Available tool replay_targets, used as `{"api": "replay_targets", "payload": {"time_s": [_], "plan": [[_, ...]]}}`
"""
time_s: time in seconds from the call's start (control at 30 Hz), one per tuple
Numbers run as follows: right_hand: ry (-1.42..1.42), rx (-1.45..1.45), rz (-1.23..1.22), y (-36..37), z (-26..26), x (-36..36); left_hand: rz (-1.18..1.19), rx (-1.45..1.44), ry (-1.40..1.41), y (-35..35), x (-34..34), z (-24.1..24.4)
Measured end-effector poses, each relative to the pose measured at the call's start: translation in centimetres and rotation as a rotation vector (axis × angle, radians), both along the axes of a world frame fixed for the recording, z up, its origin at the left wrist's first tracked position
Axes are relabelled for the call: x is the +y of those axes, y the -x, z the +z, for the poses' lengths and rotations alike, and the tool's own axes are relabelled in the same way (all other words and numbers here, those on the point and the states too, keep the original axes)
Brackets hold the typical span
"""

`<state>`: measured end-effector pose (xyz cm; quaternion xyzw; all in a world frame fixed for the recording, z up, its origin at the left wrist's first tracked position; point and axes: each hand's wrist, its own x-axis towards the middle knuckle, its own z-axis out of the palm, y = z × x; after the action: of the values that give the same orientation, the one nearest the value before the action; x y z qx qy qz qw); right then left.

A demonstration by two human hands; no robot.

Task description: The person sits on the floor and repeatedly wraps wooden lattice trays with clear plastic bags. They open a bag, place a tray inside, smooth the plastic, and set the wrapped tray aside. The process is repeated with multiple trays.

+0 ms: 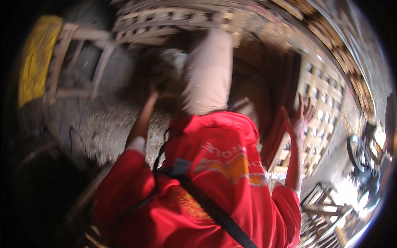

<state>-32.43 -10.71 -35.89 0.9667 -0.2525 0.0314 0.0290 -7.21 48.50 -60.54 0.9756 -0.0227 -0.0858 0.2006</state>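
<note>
My right hand (301,115) is raised on the right with its fingers spread and nothing in it. It overlaps the edge of a pale lattice-like stack (322,93) with rows of rectangular gaps; whether it touches is unclear. My left hand (154,90) reaches forward into deep shadow on the left; blur and darkness hide its fingers and anything in them. Between the hands are my red shirt (217,148), crossed by a black strap (217,207), and one leg in beige trousers (209,74) stretched forward. A dark reddish surface (283,108) lies beside the lattice stack.
At left stand a wooden frame (73,31) and a yellow sheet-like thing (40,62). Light debris (108,127) litters the ground. Another gapped stack (167,17) runs across the front. Stacked wooden pieces (356,71), a wheel (356,152) and a wooden structure (325,209) are on the right.
</note>
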Motion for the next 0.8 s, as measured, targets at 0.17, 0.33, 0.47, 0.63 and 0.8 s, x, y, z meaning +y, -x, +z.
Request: {"api": "replay_targets", "payload": {"time_s": [0.17,0.33,0.47,0.63,0.8], "plan": [[-0.064,-0.130,0.126,0.6,-2.2,-3.0,-0.126,0.167,-0.097,1.9,1.1,-7.1],[-0.093,0.032,0.031,0.3,-0.3,-2.2,-0.130,0.079,0.005,1.1,1.8,-8.7],[0.010,-0.069,0.154,-1.6,4.1,2.0,0.102,-0.150,0.530,-2.5,0.3,2.2],[-0.017,-0.366,0.327,-7.6,8.4,7.3,0.025,-0.232,0.553,-5.8,2.2,21.1],[-0.598,-0.680,0.697,-16.4,9.8,17.9,-0.093,0.013,1.043,-6.9,1.3,33.6]]}}
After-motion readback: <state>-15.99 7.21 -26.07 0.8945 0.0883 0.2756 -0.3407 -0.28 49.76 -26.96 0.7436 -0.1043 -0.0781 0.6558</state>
